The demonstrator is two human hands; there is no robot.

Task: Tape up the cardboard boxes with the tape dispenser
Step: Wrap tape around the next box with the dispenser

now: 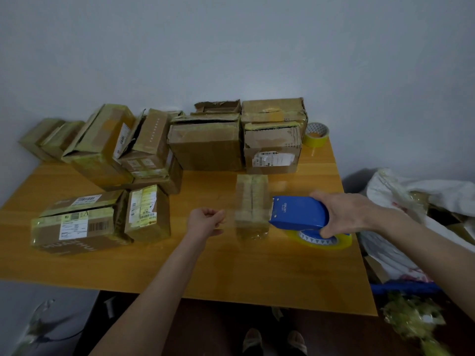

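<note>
Gripping blue tape dispenser point(298, 213) in right hand point(352, 214), fingers wrapped round it, nose against the right side of small cardboard box point(252, 201) standing mid-table point(180, 265). Holding left hand point(205, 220) just left of that box, fingers curled; cannot tell whether pinching anything.

The desk point(77, 253) is smooth orange wood-grain laminate. Glossy tape covers the matt cardboard boxes point(205, 147). The tape dispenser point(298, 213) is smooth blue plastic.
</note>
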